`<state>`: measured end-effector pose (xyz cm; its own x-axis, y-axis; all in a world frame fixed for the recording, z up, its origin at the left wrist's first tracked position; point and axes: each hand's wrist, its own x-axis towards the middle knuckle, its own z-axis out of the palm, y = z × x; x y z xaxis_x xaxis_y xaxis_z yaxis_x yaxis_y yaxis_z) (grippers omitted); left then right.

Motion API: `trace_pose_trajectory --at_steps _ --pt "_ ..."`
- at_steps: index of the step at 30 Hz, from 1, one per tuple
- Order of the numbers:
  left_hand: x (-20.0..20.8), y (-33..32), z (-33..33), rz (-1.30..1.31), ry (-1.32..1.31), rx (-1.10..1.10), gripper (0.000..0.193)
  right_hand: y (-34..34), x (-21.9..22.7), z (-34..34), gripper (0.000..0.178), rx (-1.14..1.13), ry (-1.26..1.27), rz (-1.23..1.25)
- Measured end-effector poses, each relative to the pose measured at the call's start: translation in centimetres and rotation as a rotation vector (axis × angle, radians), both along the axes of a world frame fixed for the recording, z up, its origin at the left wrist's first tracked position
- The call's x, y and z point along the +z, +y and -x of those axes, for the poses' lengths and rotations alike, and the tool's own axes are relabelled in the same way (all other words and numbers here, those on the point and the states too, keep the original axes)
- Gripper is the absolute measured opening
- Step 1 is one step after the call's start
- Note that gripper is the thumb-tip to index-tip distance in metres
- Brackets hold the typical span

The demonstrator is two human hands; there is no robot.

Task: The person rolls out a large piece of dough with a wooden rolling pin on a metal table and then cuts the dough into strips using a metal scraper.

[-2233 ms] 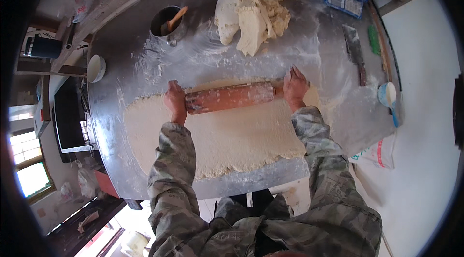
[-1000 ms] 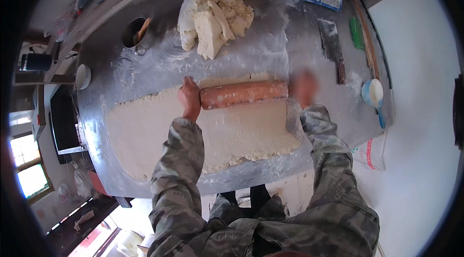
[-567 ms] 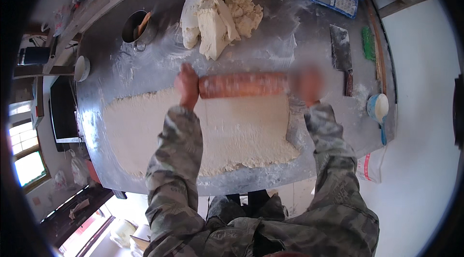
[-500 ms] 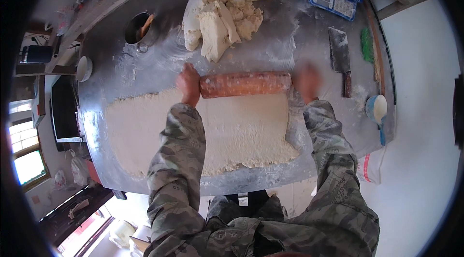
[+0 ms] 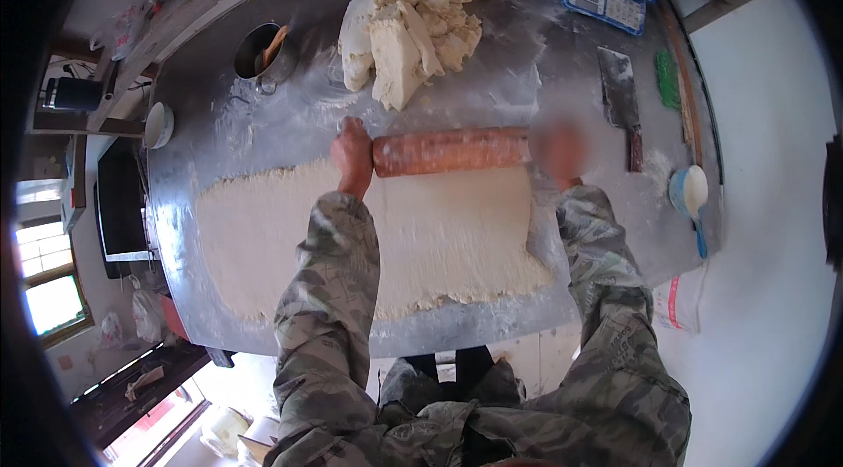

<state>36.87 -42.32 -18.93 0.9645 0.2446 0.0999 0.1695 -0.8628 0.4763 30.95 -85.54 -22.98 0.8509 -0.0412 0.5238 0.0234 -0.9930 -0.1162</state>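
A wooden rolling pin (image 5: 452, 152) lies crosswise along the far edge of a wide, flat sheet of pale dough (image 5: 452, 239). Its left end is in my left hand (image 5: 353, 155), which is closed in a fist around the handle. At the other end is my right hand (image 5: 559, 151), blurred but rounded over that handle. Beyond the pin, a thick folded heap of dough (image 5: 399, 46) rests on the floury grey table (image 5: 299, 129).
Far left stands a metal pot (image 5: 279, 72) with a wooden handle in it, and a white bowl (image 5: 159, 125) is near the left edge. On the right are a cleaver (image 5: 618, 85), a green brush (image 5: 667, 79), a blue-handled scoop (image 5: 688, 192) and a blue scale (image 5: 604, 2).
The whole view has shifted slightly. Both hands stay at the rolling pin's ends, and the pin remains by the dough sheet's far edge, its surface now streaked with motion.
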Motion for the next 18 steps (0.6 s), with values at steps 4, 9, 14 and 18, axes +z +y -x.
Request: trace_pose_trajectory --at_steps 4,9,14,18 --pt "-0.8 0.7 12.0 0.14 0.02 -0.121 0.015 0.7 0.1 11.6 0.008 -0.152 0.346 0.099" --pt "1.1 2.0 27.1 0.103 0.264 -0.144 0.014 2.6 4.9 25.8 0.017 -0.01 0.288 -0.169" --pt "1.5 0.7 21.7 0.255 0.096 -0.1 0.018 1.9 3.4 24.8 0.032 -0.05 0.327 -0.018" --pt "1.2 1.1 23.8 0.236 0.158 -0.114 0.021 1.5 2.4 27.4 0.034 -0.049 0.399 -0.045"
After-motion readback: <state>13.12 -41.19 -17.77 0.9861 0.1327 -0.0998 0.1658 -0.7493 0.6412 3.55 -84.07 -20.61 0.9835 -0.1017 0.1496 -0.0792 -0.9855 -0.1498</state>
